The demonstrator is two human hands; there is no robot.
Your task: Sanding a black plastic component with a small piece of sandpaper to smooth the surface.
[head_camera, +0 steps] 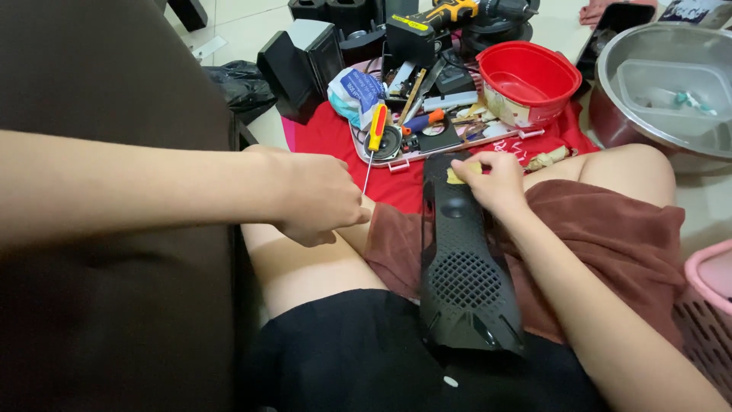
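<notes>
Long black plastic housing (461, 263) — moulded shell, narrow, with a mesh grille panel toward its near end and a round recess toward the far end; lies lengthwise across the lap on a brown terry towel (610, 229), far end reaching the red cloth (335, 137) spread on the floor.

Right hand (496, 183) — rests on the far end of the housing, fingertips pinched shut on a small yellowish scrap or pad (460, 174) at the shell's surface. By the look of it, work is at an early-to-middle stage: the shell is off whatever it covered, the pad not yet clear of it.

Left hand (320, 200) — curled into a loose fist over the left thigh, apart from the housing; whether it encloses anything cannot be told.

Far, on the red cloth: a tray (396, 162) of loose parts with a yellow-and-red-handled screwdriver (375, 137) leaning out of it, a round red plastic tub (528, 80), a yellow-and-black cordless drill (438, 19). Far right, a dull steel basin (671, 84) holding a clear plastic box. Near right edge — a pink perforated basket (709, 305)
</notes>
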